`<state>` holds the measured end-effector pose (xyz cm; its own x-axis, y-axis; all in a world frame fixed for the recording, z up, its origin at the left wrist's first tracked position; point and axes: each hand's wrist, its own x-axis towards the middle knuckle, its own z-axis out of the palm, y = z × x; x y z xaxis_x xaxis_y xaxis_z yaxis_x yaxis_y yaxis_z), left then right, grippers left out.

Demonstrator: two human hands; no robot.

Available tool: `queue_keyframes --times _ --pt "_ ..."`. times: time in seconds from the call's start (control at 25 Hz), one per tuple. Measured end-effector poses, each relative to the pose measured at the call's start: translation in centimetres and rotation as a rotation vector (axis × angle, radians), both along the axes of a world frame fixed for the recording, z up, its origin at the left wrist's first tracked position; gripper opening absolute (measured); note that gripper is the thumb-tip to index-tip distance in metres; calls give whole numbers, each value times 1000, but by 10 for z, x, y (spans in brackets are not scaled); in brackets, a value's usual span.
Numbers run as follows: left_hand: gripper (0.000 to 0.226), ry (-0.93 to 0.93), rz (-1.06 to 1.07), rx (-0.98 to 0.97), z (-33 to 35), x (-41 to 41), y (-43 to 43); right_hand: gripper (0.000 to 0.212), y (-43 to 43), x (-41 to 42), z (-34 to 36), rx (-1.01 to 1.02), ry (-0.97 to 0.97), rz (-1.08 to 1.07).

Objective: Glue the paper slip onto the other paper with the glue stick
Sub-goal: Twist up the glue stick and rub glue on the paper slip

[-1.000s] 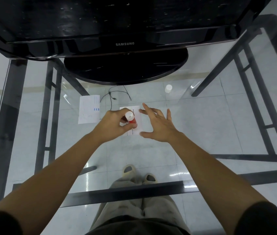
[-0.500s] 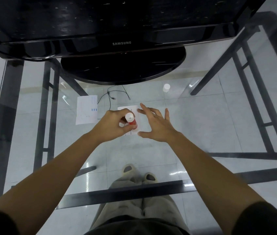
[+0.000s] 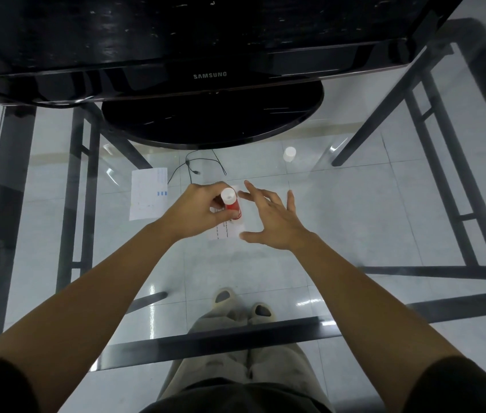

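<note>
On the glass tabletop [image 3: 355, 222], near its middle, the left hand [image 3: 198, 211] is closed around the red glue stick [image 3: 232, 205], tilted with its lower end on the paper slip [image 3: 227, 231]. The right hand [image 3: 271, 219] is spread open with nothing in it, fingertips at the slip's right edge. The other paper [image 3: 148, 198] lies just left. A white cap [image 3: 289, 153] stands toward the far edge, by the monitor base [image 3: 212, 120].

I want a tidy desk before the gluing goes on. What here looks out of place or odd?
Little stands out. The cap stands alone far from the glue stick in the left hand. A loose cable trails near the monitor base. Both papers lie flat.
</note>
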<state>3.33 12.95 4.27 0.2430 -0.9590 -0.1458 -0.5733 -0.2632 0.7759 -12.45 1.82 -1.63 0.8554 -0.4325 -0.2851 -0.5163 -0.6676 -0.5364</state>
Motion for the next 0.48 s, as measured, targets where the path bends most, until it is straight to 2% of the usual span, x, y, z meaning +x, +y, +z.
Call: queue_keyframes --times 0.12,0.32,0.48 --pt "21 -41 59 -45 0 0 -4 105 0 1 1 1 6 -13" --pt "16 4 -42 -10 -1 -5 4 107 0 0 0 6 -10 -17" --pt "21 -35 58 2 -2 4 -7 108 1 1 -2 11 -6 -29"
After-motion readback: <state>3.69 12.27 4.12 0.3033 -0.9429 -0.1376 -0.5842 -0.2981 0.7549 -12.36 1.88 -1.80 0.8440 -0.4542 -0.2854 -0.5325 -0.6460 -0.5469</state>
